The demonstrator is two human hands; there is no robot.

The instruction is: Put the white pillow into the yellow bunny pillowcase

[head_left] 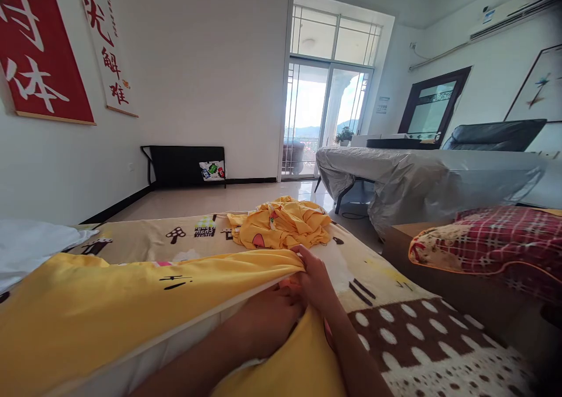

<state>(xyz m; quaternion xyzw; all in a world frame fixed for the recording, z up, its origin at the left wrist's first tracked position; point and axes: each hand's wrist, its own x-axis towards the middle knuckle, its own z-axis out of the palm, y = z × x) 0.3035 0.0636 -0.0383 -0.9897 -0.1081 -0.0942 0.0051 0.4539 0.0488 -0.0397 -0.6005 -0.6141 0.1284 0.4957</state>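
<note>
"How far along is it?"

"Partway, I'd judge. The yellow cover (109,303) lies over some white filling (171,339), yet its mouth gapes and white shows along it. What looks undone is the mouth, unclosed, and the right end, bunched rather than flat. I can't tell how well the far corners are filled."

"Where is it exactly?"

"On the blanket (151,247), right in front of the person, running out of view at the left and bottom. A crumpled yellow heap (290,224) lies just beyond its right end, and a white cloth (35,250) lies at far left."

"Which way does it point?"

"Its visible long axis runs left to right, wide at the left, narrowing to the gathered end at right. The mouth's upper edge slants up toward that end, and the mouth faces the person."

"And the fingers?"

"The right hand (314,277) pinches the cover's edge at the gathered end, fingers closed on the fabric. The left hand (274,315) is in the mouth, fingers curled, partly hidden; I can't tell whether they grip anything."
</note>
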